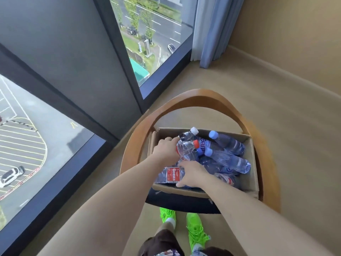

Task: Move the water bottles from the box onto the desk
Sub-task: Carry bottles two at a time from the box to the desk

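Inside cardboard box [251,174] — jumbled water bottles [227,159]; both hands reaching in.

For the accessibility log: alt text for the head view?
Both hands reach into a cardboard box of water bottles on a wooden chair: left hand on a red-capped bottle, right hand on a red-labelled bottle.

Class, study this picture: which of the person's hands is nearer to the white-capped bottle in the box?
Left. The left hand reaches beside the white-capped bottle, fingers almost at its body. The right hand lies nearer the camera, on the red-labelled bottle.
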